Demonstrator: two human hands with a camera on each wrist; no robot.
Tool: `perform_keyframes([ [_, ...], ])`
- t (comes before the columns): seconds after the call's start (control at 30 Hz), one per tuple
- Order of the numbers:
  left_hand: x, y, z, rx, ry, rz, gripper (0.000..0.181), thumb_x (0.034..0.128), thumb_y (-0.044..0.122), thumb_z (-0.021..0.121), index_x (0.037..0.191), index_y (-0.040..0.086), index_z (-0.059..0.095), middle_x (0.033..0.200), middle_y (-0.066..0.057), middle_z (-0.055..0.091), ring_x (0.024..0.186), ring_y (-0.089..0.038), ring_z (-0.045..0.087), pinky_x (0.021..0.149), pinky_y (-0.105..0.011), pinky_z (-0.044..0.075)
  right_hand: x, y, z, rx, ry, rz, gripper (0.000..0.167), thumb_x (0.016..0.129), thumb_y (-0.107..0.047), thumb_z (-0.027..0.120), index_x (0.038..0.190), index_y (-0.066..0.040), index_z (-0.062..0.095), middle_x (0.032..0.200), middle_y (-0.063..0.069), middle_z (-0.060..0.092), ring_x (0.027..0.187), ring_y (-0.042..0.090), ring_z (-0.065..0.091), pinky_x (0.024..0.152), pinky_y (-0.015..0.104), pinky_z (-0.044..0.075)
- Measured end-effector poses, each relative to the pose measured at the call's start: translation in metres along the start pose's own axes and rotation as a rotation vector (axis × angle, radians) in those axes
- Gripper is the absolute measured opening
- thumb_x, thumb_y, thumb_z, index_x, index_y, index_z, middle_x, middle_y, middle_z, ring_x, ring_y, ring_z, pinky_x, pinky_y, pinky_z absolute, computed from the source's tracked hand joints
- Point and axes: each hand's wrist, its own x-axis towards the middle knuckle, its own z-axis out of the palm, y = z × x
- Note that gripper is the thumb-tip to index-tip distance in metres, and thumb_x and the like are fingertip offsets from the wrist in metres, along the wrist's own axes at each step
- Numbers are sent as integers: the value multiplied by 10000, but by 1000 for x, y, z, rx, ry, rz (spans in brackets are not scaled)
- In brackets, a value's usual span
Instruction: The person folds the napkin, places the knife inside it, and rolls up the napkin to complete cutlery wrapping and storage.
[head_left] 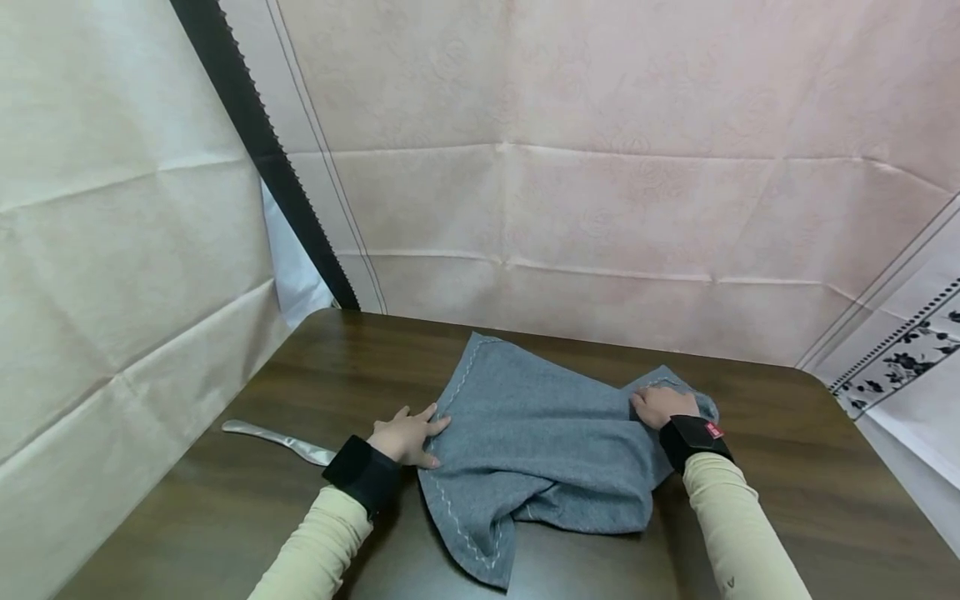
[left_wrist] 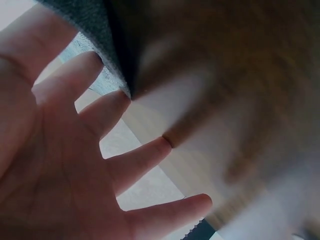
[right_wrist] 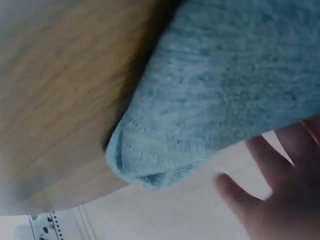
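A blue-grey cloth (head_left: pixel 540 425) with light stitching along its borders lies rumpled on the table, with folds in its lower middle. My left hand (head_left: pixel 408 436) rests at the cloth's left edge with fingers spread wide; the left wrist view shows those fingers (left_wrist: pixel 140 160) straight and apart. On the cloth's right side, my right hand (head_left: pixel 663 407) grips a bunched part near the far right corner. In the right wrist view a lifted corner of the cloth (right_wrist: pixel 200 100) covers most fingertips, while the little finger (right_wrist: pixel 232 192) stands free; the thumb is hidden.
A silver cutlery handle (head_left: pixel 277 437) lies left of the cloth, its right end hidden behind the left wrist strap (head_left: pixel 363 475). The dark wooden table (head_left: pixel 345 367) has rounded far corners. Pale sheets (head_left: pixel 600 208) hang behind and to the left.
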Motion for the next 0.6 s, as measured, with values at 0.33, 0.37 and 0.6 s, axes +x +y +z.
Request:
perform_keyframes([
  [0.33, -7, -3, 5, -23, 3, 17, 691, 774, 292, 712, 1386, 203, 404, 1477, -70, 249, 1308, -439, 176, 887, -703, 204, -5, 24, 1, 109, -122, 184, 627, 952, -392, 167, 1368, 56, 307, 1326, 334, 344, 1187, 526, 315, 916, 648, 218],
  [0.37, -6, -3, 5, -21, 5, 20, 690, 774, 293, 712, 1386, 203, 405, 1477, -70, 251, 1308, -439, 178, 886, -700, 207, -6, 26, -1, 113, -131, 194, 633, 953, -394, 158, 1373, 62, 285, 1333, 338, 328, 1196, 524, 303, 925, 648, 208],
  [0.6, -4, -1, 4, -6, 9, 28, 690, 773, 303, 712, 1385, 215, 406, 1477, -55, 254, 1307, -430, 188, 881, -687, 229, -20, 28, -22, 155, -184, 222, 575, 983, -305, 150, 1372, 114, 213, 1372, 355, 217, 1240, 518, 223, 962, 616, 212],
])
